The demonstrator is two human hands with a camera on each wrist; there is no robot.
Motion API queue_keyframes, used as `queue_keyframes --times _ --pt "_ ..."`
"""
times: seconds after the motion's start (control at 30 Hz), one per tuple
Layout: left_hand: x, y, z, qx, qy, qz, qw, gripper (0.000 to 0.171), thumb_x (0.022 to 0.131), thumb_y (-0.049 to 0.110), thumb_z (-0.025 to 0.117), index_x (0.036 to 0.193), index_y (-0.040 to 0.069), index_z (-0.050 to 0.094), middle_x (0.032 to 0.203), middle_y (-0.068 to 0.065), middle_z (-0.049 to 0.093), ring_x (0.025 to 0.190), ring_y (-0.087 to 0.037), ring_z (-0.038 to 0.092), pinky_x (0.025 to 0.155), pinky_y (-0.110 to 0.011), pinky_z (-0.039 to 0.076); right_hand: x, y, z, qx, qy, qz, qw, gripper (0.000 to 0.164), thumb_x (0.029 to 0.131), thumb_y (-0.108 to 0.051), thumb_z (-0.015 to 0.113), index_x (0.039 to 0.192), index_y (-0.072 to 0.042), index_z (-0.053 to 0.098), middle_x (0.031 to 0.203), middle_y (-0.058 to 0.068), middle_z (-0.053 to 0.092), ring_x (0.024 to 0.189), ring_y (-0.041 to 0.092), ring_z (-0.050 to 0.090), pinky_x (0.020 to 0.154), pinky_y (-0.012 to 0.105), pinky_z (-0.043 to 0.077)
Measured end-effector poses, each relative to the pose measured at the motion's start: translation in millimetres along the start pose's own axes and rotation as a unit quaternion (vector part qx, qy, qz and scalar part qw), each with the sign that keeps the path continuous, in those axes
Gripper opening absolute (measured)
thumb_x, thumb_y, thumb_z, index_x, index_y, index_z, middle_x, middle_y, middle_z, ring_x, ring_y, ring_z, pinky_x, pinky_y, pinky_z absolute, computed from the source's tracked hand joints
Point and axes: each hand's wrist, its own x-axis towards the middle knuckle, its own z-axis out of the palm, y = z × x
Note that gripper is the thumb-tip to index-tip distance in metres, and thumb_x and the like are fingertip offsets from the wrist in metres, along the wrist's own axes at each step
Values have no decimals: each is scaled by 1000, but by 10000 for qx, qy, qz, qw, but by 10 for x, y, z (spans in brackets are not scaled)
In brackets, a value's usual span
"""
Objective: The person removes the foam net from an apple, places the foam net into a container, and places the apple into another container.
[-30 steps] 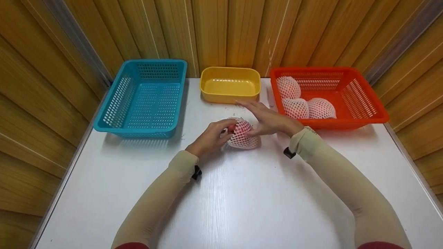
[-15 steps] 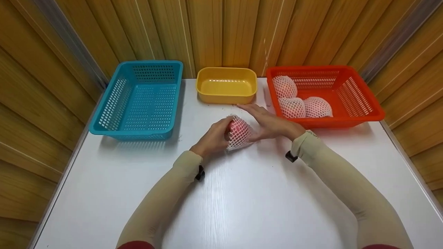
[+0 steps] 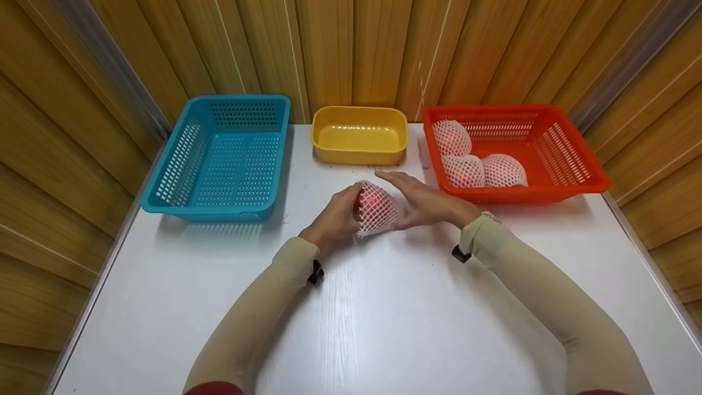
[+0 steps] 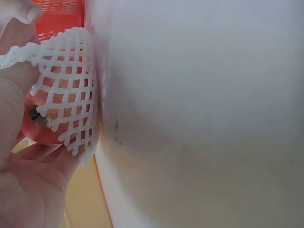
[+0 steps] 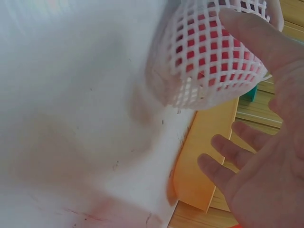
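Observation:
A red apple sits partly inside a white foam net sleeve, just above the middle of the white table. My left hand grips the apple and the net's edge from the left. In the left wrist view its thumb reaches under the net's rim, fingers lie behind the fruit, and the stem end shows bare. My right hand is at the other side, fingers extended and spread apart. Its thumb lies against the net in the right wrist view, while the other fingers stay off the fruit.
Three net-wrapped fruits lie in the left part of a red basket at the back right. A yellow tub stands behind my hands. To the back left is a blue-green basket. Wooden panels close off the back and sides.
My left hand has shifted from the net's top opening to a fuller grip on the apple's left side. The apple and net have tilted left, and the right hand has lowered slightly.

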Motion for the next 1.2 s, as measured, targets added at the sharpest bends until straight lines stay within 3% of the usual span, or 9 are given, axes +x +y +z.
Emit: queue_keyframes --times 0.37,0.5,0.67,0.87,1.07,1.2 --pt "4 -19 -17 -143 3 -341 9993 77 75 9 90 138 3 46 131 -11 59 124 -23 58 109 -35 46 52 62 105 98 118 101 9998 101 80 -34 90 160 -18 29 161 5 39 147 26 38 121 50 29" --pt "-14 -41 -24 -150 1 -376 9992 79 75 12 91 139 3 44 132 -11 59 124 -23 58 109 -35 46 76 68 109 58 219 25 9997 87 84 -27 87 155 -12 39 155 8 47 143 28 44 120 50 32" --pt "-46 -78 -40 -140 101 -222 9996 81 77 21 92 141 4 44 132 -10 61 123 -23 60 108 -33 46 99 45 92 -36 339 49 9994 63 90 -20 81 145 -13 51 146 8 58 136 29 52 117 51 37" --pt "-75 -107 -72 -132 144 -151 9997 83 76 6 89 146 5 43 134 -11 61 124 -23 60 108 -34 46 133 26 105 -59 607 48 9981 41 94 -19 77 131 -14 61 130 4 69 123 24 62 111 47 45" --pt "-111 -127 -109 56 141 -168 9997 81 77 8 88 146 3 46 129 -14 62 120 -26 60 106 -37 48 200 20 138 -299 938 -397 9944 21 94 -10 75 114 -9 70 114 6 75 107 23 70 102 42 53" --pt "-144 -148 -147 139 161 -124 9997 81 74 3 86 146 0 47 124 -16 63 113 -27 60 102 -40 50 218 20 122 -473 1116 -709 9901 18 94 -4 74 111 -7 72 109 7 76 100 24 71 97 43 56"
